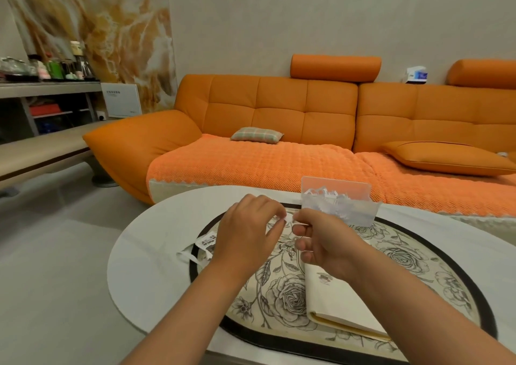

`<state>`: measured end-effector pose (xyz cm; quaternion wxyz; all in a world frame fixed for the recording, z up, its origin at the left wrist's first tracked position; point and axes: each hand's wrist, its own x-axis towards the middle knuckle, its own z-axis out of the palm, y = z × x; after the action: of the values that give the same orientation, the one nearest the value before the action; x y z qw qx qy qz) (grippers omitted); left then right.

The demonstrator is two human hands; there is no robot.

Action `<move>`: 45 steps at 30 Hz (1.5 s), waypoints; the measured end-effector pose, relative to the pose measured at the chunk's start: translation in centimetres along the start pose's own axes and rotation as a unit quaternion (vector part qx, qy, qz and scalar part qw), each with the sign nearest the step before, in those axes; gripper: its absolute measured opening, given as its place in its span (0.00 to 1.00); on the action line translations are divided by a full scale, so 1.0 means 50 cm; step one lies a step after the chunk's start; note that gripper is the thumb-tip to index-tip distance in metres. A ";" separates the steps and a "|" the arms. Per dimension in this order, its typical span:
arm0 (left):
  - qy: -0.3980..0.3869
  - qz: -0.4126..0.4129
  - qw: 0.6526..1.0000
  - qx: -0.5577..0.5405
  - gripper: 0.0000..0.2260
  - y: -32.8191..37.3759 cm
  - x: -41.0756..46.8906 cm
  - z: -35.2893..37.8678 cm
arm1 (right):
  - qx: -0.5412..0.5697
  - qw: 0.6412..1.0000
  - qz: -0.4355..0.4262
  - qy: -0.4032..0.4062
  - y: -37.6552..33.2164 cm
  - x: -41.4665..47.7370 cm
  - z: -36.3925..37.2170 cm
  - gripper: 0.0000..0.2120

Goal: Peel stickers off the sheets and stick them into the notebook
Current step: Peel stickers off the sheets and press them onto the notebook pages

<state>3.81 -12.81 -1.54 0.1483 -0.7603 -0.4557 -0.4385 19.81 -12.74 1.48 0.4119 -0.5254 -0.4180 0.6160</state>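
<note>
Both hands meet above the middle of the oval white worktop [145, 255], which carries a rose-printed oval mat with a black border [279, 300]. The right hand [326, 246] pinches a clear plastic sticker sheet [343, 199] by its lower left corner, thumb and forefinger closed on it, the other fingers curled loosely below. The sheet stands raised off the mat, reaching toward 1 o'clock from that hand, with ragged white backing showing through it. The left hand [248, 232] has its thumb and fingertips closed on a small white sticker scrap [288, 218] right at the sheet's corner, just touching the right hand's grip; whether the scrap is already free of the sheet cannot be told.

The open cream-paged notebook [340, 306] lies flat on the mat at 5 o'clock from the hands, partly under the right forearm, with one small dark sticker [324, 278] on its page. At 8 o'clock from the left hand, loose white printed sheet pieces [205, 243] lie at the mat's edge. Beyond the worktop stands an orange sofa [279, 118].
</note>
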 end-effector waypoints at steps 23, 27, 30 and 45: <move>-0.056 -0.469 0.738 -0.482 0.06 0.142 0.027 0.087 | -0.152 0.971 -0.142 0.117 0.009 -0.016 -0.140 0.07; -0.124 -0.328 0.889 -0.295 0.08 0.134 0.016 0.103 | -0.230 0.949 -0.153 0.151 0.020 -0.007 -0.173 0.10; -0.220 -0.224 0.937 -0.151 0.13 0.115 0.005 0.116 | -0.319 0.933 -0.116 0.121 0.028 -0.004 -0.209 0.11; -0.376 -0.038 0.921 -0.099 0.16 0.074 -0.027 0.169 | -0.463 0.886 -0.017 0.000 0.078 0.003 -0.251 0.14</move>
<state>11.07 -10.31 -6.82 -0.1267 -0.8623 -0.4603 -0.1690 31.98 -12.75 -3.48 0.1319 -0.6492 -0.6649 0.3451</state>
